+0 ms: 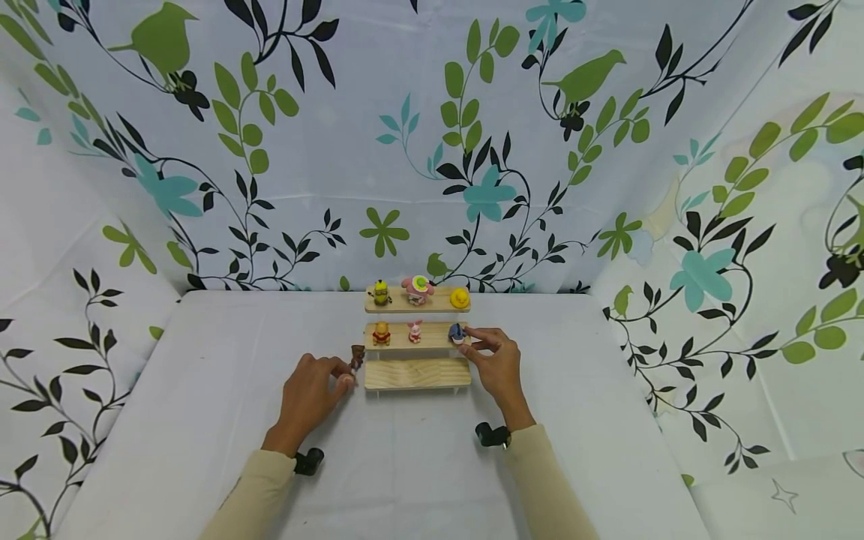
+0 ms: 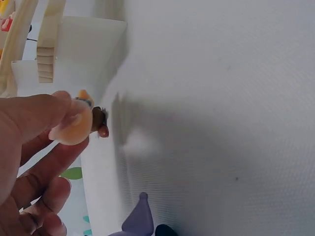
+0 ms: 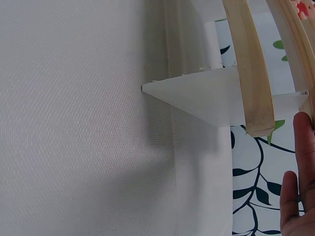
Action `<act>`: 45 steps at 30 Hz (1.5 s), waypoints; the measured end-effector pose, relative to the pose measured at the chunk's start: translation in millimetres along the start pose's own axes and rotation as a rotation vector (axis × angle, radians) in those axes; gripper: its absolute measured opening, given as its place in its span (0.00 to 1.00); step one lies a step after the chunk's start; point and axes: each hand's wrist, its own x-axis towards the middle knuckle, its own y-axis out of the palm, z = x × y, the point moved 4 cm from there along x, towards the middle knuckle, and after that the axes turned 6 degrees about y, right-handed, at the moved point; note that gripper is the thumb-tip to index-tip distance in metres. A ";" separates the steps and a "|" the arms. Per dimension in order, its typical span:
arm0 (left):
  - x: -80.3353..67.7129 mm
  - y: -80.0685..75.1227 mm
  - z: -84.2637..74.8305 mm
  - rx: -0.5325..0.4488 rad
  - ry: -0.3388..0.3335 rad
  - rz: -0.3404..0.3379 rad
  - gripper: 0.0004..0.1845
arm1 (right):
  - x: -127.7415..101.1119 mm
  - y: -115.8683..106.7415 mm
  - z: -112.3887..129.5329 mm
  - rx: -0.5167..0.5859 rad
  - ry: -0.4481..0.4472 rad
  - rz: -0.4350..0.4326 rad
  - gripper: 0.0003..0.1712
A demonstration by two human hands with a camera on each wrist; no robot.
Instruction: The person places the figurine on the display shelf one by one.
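In the head view, a three-step wooden display shelf stands on a white cloth-covered surface before a leaf-and-bird patterned backdrop. The person's left hand sits at the left end of the bottom step, its fingers curled around a small brown figurine that is just beside the shelf's left edge, above the surface. The right hand reaches to the right end of the middle step, its fingers pinching a small blue-grey figurine that rests on that step. On the same step stand a yellow bear figurine in a red top and a pink piglet figurine. The top step carries a yellow goggled figurine, a pink figurine with a round green-and-white hat and a yellow duck figurine. The bottom step is bare wood.

In the left wrist view, thumb and fingers grip the small brown figurine close to the shelf's white side support.

In the right wrist view, only straight fingertips show beside the shelf's wooden edges; the blue-grey figurine is out of sight here.
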 end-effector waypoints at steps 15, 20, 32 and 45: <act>1.3 -10.4 -7.4 -0.110 -0.009 -0.024 0.10 | -0.1 -1.2 0.9 -0.027 0.005 -0.013 0.21; 0.9 -14.8 -13.8 -0.144 0.039 -0.059 0.11 | -0.3 -1.5 0.4 -0.022 0.014 -0.011 0.21; 6.4 -22.6 -38.6 -0.212 0.097 -0.123 0.17 | 0.5 -1.5 0.7 -0.005 -0.007 -0.006 0.20; 15.2 -11.8 -58.3 -0.193 0.148 -0.150 0.11 | -1.1 0.2 -1.1 -0.039 0.032 -0.016 0.20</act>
